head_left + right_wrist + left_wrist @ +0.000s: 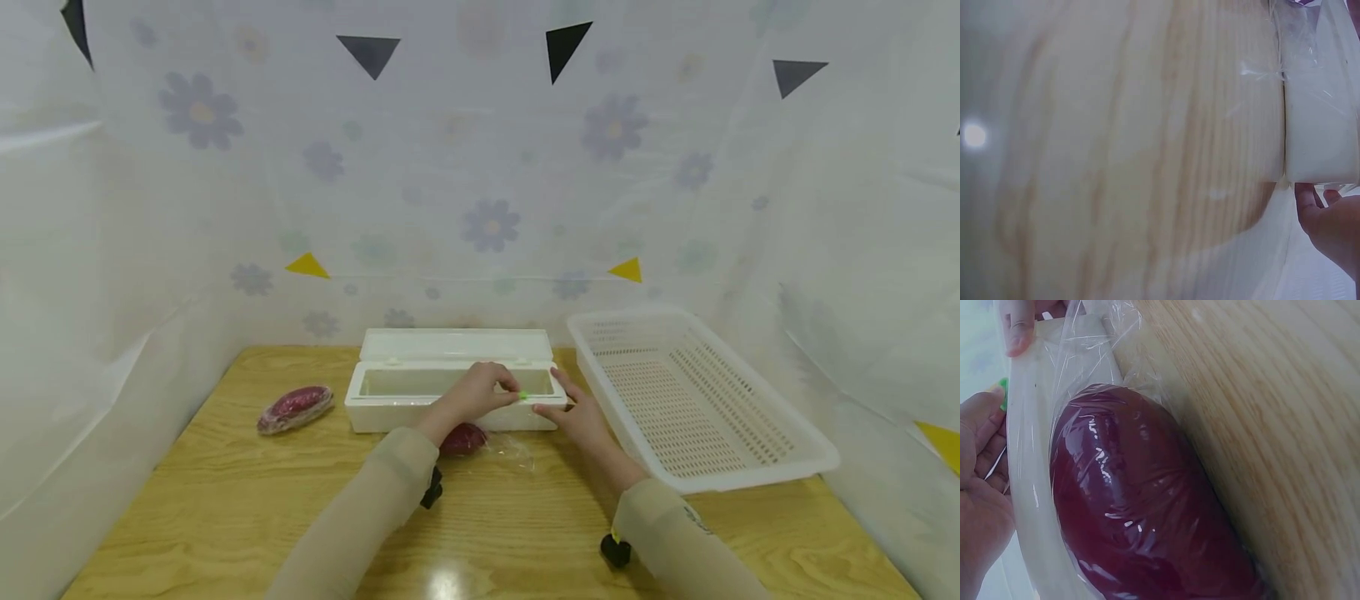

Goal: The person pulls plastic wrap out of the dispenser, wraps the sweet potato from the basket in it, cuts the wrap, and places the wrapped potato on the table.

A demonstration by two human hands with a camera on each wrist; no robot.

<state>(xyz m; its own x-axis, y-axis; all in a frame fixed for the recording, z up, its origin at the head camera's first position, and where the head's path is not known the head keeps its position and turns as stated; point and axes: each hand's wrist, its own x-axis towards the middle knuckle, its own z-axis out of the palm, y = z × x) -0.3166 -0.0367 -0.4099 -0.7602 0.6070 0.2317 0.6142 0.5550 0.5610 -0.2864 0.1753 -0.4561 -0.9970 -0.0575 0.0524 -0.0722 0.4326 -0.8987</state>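
A long white box (450, 416) stands with its lid (455, 343) raised at the back. My left hand (474, 393) reaches over its front edge and pinches a small green piece (524, 396) near the right end; the left wrist view shows the same green piece (1003, 394) at the fingertips. My right hand (581, 421) grips the box's right end, thumb on the front and fingers at the far corner. Under my left wrist, before the box, lies a smooth dark-red oblong thing (1129, 500) in clear film, partly hidden from the head view. Loose film (510, 450) trails rightward from it.
Another dark-red oblong thing (297, 407), wrapped in clear film, lies to the left on the wooden table (480, 533). A white perforated basket (750, 479) sits at the right, close beside my right hand. Flower-printed sheeting (420, 183) hangs around the table.
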